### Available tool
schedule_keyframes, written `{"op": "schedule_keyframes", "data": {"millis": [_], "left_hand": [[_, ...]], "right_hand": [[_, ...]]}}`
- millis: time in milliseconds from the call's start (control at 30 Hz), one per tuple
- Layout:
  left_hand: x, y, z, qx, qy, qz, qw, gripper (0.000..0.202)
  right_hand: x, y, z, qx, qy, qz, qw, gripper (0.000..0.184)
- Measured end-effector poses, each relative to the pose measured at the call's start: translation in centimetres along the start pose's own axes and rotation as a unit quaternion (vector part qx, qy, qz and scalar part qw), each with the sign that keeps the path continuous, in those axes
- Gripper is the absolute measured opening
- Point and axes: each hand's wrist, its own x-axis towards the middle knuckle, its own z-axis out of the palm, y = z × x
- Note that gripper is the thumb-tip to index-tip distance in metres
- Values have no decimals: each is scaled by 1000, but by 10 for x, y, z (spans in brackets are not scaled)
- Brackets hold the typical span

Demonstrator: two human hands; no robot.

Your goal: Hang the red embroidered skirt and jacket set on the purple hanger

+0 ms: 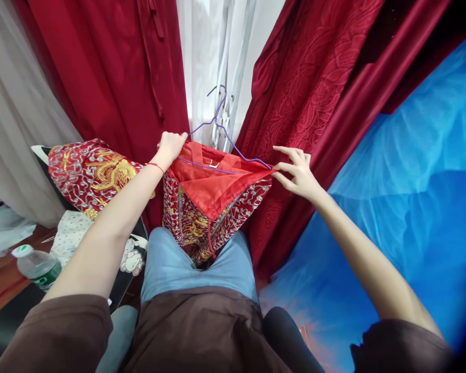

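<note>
A purple wire hanger [233,142] sits inside the top of a red garment [190,217] with gold and silver embroidery. Its smooth red lining [207,189] faces up, with a small white label [214,165] near the back edge. My left hand [171,146] is closed around the garment's left top corner, by the hanger's left end. At the right top corner, my right hand [295,170] pinches the fabric near the hanger's tip, its other fingers held apart. Between both hands the top edge is stretched wide, and the lower part hangs by my knees.
Left of me, another embroidered red piece [97,171] with a gold dragon lies over a dark seat. Below it are a spotted white cloth [72,233] and a plastic bottle [39,267]. Dark red drapes [112,67] hang ahead; blue tulle [407,228] fills the right.
</note>
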Motion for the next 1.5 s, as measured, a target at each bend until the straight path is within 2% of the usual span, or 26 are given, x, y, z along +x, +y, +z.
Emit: {"op": "schedule_keyframes", "data": {"millis": [233,400,467,533,633,700,800,933,1067,1167,1267,1400,1500], "left_hand": [[-12,8,-10,36,-19,21,999,44],[-25,12,-18,27,-11,16,999,48],[-32,11,-17,8,4,12,1000,51],[-37,6,-16,-24,13,11,1000,51],[-36,-8,-16,-130,55,-1,990,43],[-30,-18,-18,-239,101,-31,965,39],[-20,-29,-17,-401,144,-93,900,36],[-20,-27,-7,-531,136,-137,825,29],[-28,-18,1,-588,116,-128,790,24],[-32,-13,1,-584,111,-110,797,25],[-35,-7,-2,-545,108,-102,825,26],[-41,2,-6,-428,76,-108,894,29],[-47,3,-8,-293,69,-98,948,32]], "right_hand": [[34,-7,15,3,53,60,997,31],[74,-1,26,58,129,39,989,32],[84,2,37,25,114,37,993,29],[84,4,51,-30,71,57,995,27],[76,8,70,-98,31,111,989,30],[71,7,79,-127,26,139,982,33],[70,1,90,-156,13,148,977,37],[72,-13,103,-163,-8,75,984,53],[69,-17,112,-143,-27,4,989,69],[66,-18,113,-120,-15,14,993,71],[69,-28,111,-79,-2,-10,997,61],[91,-64,108,7,2,-58,998,42],[115,-96,107,73,-6,-51,996,26]]}}
